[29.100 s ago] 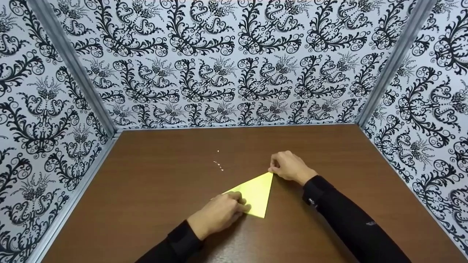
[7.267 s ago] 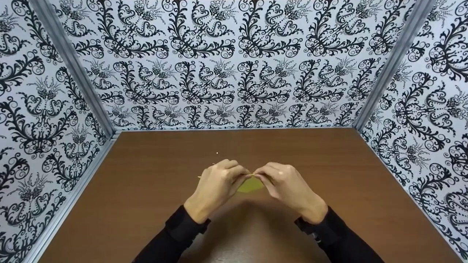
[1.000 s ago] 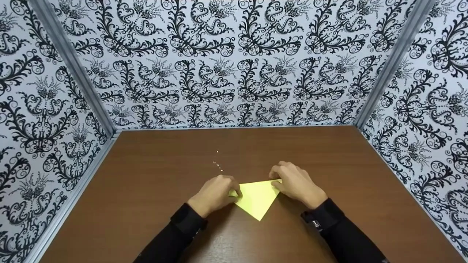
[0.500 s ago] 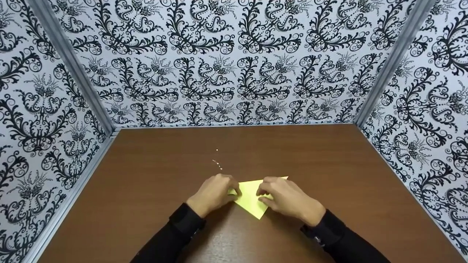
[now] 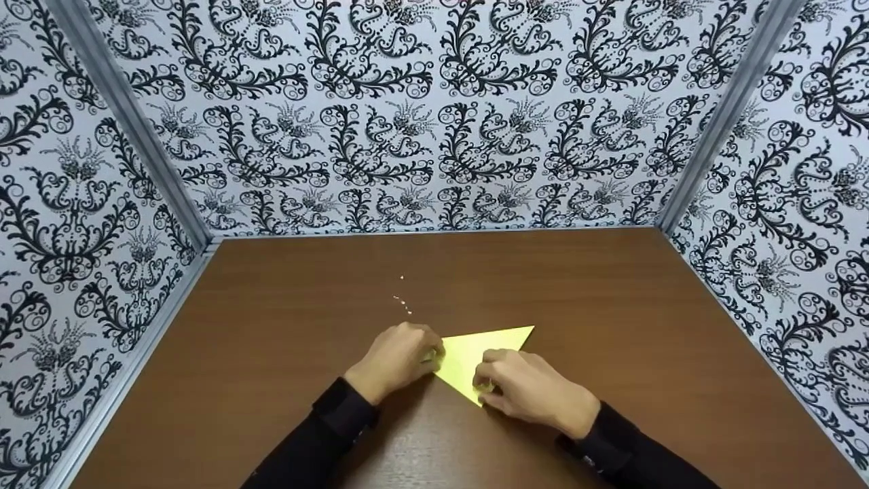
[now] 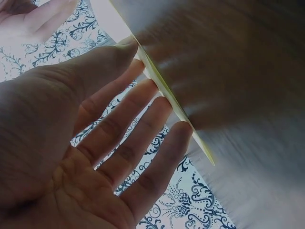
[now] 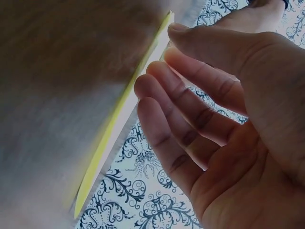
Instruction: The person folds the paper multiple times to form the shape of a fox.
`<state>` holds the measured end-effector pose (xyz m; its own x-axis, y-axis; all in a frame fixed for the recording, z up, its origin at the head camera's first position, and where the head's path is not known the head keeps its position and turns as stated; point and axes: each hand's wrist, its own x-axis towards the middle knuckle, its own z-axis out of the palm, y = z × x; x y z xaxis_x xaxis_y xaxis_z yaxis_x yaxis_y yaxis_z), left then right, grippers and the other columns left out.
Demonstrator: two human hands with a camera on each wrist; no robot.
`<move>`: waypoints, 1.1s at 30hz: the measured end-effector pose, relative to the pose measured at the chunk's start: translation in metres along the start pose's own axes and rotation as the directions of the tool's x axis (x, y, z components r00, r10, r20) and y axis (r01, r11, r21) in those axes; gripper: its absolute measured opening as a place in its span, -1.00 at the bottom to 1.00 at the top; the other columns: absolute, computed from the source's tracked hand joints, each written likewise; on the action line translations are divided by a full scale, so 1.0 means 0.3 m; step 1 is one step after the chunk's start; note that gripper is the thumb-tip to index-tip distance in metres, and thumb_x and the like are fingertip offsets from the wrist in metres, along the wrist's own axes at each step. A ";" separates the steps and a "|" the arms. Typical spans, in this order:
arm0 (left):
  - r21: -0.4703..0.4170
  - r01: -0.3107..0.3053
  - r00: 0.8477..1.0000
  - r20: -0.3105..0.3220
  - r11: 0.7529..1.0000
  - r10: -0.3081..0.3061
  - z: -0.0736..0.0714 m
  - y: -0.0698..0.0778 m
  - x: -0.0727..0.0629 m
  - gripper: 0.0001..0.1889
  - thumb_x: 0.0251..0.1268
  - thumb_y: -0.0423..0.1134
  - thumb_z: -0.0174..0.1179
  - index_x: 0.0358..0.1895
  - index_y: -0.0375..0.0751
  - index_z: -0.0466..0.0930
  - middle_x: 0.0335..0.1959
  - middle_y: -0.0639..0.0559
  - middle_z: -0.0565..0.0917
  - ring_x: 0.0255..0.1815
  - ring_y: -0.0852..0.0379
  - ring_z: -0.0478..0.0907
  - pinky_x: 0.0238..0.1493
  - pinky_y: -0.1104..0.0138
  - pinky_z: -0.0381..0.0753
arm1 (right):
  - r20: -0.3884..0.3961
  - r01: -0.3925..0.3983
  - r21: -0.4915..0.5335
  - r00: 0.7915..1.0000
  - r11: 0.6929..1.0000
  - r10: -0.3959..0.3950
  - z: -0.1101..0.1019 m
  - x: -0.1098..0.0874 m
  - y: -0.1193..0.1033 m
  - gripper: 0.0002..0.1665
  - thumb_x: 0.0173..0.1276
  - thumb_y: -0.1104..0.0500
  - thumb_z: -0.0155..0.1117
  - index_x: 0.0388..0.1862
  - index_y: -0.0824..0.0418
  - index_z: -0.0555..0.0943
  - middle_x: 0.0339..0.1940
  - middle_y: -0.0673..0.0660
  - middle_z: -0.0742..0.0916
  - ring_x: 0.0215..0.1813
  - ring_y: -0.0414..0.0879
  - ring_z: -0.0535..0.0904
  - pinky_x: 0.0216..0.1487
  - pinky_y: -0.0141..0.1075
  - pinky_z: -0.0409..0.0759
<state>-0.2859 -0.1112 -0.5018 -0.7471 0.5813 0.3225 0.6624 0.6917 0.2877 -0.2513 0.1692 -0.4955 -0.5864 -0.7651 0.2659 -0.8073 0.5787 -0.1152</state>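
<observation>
A folded sheet of yellow paper [image 5: 475, 350] lies on the table, with one corner pointing to the right and another towards the person. My left hand [image 5: 397, 360] holds its left end between thumb and bent fingers and hides that corner. In the left wrist view the thumb and fingertips meet the folded edge of the paper [image 6: 164, 88]. My right hand [image 5: 533, 390] is over the paper near the corner closest to the person, with thumb and fingertips touching it. Seen from the right wrist, the fingers [image 7: 159, 126] are gently bent along the yellow edge [image 7: 107, 131].
The brown wooden table [image 5: 305, 285] has several tiny white specks [image 5: 403, 303] beyond the left hand. Walls with a black floral pattern [image 5: 421, 136] and grey metal posts [image 5: 136, 122] enclose it at the back and sides.
My right hand has left the paper's right corner and moved left and towards the person, over to the near corner. The left hand stays at the left end. Earlier, both hands held the paper raised.
</observation>
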 end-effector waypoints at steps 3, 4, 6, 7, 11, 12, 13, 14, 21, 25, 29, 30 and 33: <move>0.010 -0.010 1.000 -0.011 1.000 0.010 0.002 -0.002 0.003 -0.86 0.31 -0.40 0.68 -0.14 -0.16 0.94 -0.11 -0.02 0.96 -0.14 0.04 0.90 -0.13 0.16 0.90 | 0.014 -0.011 0.001 1.000 1.000 0.011 0.002 0.000 0.000 -0.87 0.46 0.16 0.73 -0.13 0.02 0.87 -0.19 -0.07 0.79 -0.19 -0.31 0.74 -0.21 -0.40 0.76; 0.012 -0.013 1.000 -0.016 1.000 0.014 0.002 -0.003 0.003 -0.85 0.29 -0.40 0.68 -0.15 -0.16 0.94 -0.12 -0.02 0.96 -0.15 0.05 0.90 -0.14 0.16 0.90 | 0.015 -0.013 -0.001 1.000 1.000 0.013 0.003 0.000 -0.001 -0.86 0.46 0.16 0.73 -0.13 0.02 0.87 -0.18 -0.07 0.80 -0.18 -0.30 0.75 -0.19 -0.39 0.77; 0.015 -0.020 1.000 -0.024 1.000 0.021 0.002 -0.003 0.002 -0.85 0.27 -0.40 0.68 -0.16 -0.16 0.94 -0.14 -0.02 0.96 -0.17 0.06 0.89 -0.16 0.16 0.90 | 0.016 -0.016 -0.001 1.000 1.000 0.016 0.002 0.000 -0.004 -0.86 0.45 0.14 0.74 -0.13 0.03 0.87 -0.18 -0.07 0.80 -0.17 -0.28 0.76 -0.19 -0.38 0.79; 0.017 -0.025 0.999 -0.028 1.000 0.025 0.001 -0.003 0.002 -0.84 0.26 -0.41 0.68 -0.16 -0.16 0.94 -0.14 -0.02 0.96 -0.18 0.06 0.89 -0.17 0.16 0.90 | 0.016 -0.017 -0.001 1.000 1.000 0.017 0.002 0.001 -0.006 -0.85 0.45 0.14 0.75 -0.13 0.03 0.87 -0.17 -0.07 0.80 -0.17 -0.28 0.76 -0.19 -0.37 0.79; 0.018 -0.037 0.999 -0.038 0.999 0.037 0.001 -0.004 0.001 -0.83 0.25 -0.41 0.70 -0.15 -0.19 0.94 -0.15 -0.03 0.96 -0.17 0.05 0.90 -0.15 0.15 0.91 | 0.019 -0.025 -0.001 1.000 1.000 0.025 -0.001 0.004 -0.011 -0.83 0.43 0.11 0.77 -0.14 0.04 0.87 -0.17 -0.06 0.80 -0.18 -0.27 0.77 -0.19 -0.36 0.81; 0.017 -0.038 0.999 -0.038 0.999 0.039 0.001 -0.005 0.001 -0.83 0.25 -0.41 0.70 -0.14 -0.20 0.94 -0.15 -0.03 0.96 -0.16 0.04 0.91 -0.14 0.15 0.92 | 0.019 -0.027 -0.003 0.999 1.000 0.027 -0.001 0.005 -0.012 -0.83 0.43 0.11 0.77 -0.14 0.04 0.87 -0.18 -0.06 0.80 -0.18 -0.27 0.77 -0.19 -0.35 0.81; 0.015 -0.040 0.998 -0.039 0.999 0.041 0.000 -0.005 0.001 -0.83 0.25 -0.41 0.70 -0.14 -0.20 0.94 -0.15 -0.03 0.96 -0.16 0.04 0.91 -0.13 0.15 0.92 | 0.017 -0.029 -0.006 0.999 1.000 0.029 -0.001 0.007 -0.013 -0.82 0.42 0.11 0.78 -0.15 0.04 0.87 -0.18 -0.06 0.80 -0.19 -0.27 0.76 -0.20 -0.34 0.81; 0.013 -0.042 0.998 -0.039 0.999 0.042 0.000 -0.005 0.001 -0.83 0.25 -0.41 0.70 -0.14 -0.20 0.94 -0.15 -0.03 0.96 -0.16 0.04 0.91 -0.13 0.15 0.92 | 0.015 -0.031 -0.009 0.999 0.999 0.031 0.000 0.008 -0.013 -0.82 0.42 0.10 0.78 -0.15 0.04 0.87 -0.19 -0.07 0.80 -0.19 -0.27 0.76 -0.20 -0.34 0.81; 0.009 -0.040 0.999 -0.034 0.999 0.040 0.004 -0.010 0.004 -0.82 0.23 -0.40 0.71 -0.14 -0.18 0.94 -0.14 -0.02 0.96 -0.13 0.03 0.91 -0.11 0.13 0.93 | 0.031 -0.033 -0.013 0.999 0.999 0.034 -0.006 0.013 -0.012 -0.83 0.40 0.11 0.78 -0.15 0.05 0.88 -0.20 -0.06 0.79 -0.22 -0.26 0.73 -0.24 -0.36 0.77; -0.002 -0.025 0.999 -0.027 1.000 0.025 0.002 -0.009 0.002 -0.82 0.25 -0.38 0.72 -0.12 -0.19 0.95 -0.11 -0.03 0.97 -0.10 0.01 0.92 -0.07 0.11 0.93 | 0.054 -0.040 0.010 0.998 0.999 0.039 -0.017 0.011 -0.011 -0.82 0.38 0.11 0.78 -0.14 0.05 0.88 -0.20 -0.05 0.78 -0.24 -0.29 0.70 -0.26 -0.38 0.73; -0.003 -0.002 1.000 -0.007 1.000 0.002 -0.004 -0.005 -0.003 -0.81 0.32 -0.34 0.73 -0.07 -0.19 0.95 -0.05 -0.04 0.97 -0.06 -0.01 0.93 -0.04 0.13 0.93 | 0.080 -0.047 0.042 0.996 0.998 0.044 -0.023 0.009 -0.009 -0.83 0.41 0.13 0.77 -0.11 0.06 0.90 -0.18 -0.04 0.79 -0.25 -0.33 0.70 -0.27 -0.42 0.72; -0.002 0.003 1.000 -0.003 1.000 -0.003 -0.004 -0.004 -0.003 -0.81 0.33 -0.33 0.73 -0.06 -0.19 0.95 -0.04 -0.04 0.97 -0.05 -0.01 0.93 -0.04 0.13 0.94 | 0.085 -0.050 0.048 0.995 0.998 0.046 -0.023 0.009 -0.009 -0.83 0.42 0.13 0.76 -0.10 0.07 0.91 -0.18 -0.04 0.79 -0.25 -0.33 0.69 -0.26 -0.43 0.72; 0.000 0.009 1.000 0.003 1.000 -0.009 -0.004 -0.004 -0.005 -0.79 0.34 -0.31 0.73 -0.04 -0.19 0.95 -0.02 -0.05 0.97 -0.04 -0.01 0.93 -0.04 0.15 0.94 | 0.087 -0.051 0.058 0.995 0.997 0.046 -0.018 0.010 -0.009 -0.85 0.42 0.15 0.75 -0.09 0.08 0.92 -0.18 -0.03 0.79 -0.26 -0.34 0.68 -0.26 -0.43 0.72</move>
<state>-0.2854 -0.1134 -0.5016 -0.7534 0.5760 0.3172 0.6554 0.6971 0.2906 -0.2506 0.1669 -0.4892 -0.6263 -0.7595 0.1759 -0.7789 0.5997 -0.1836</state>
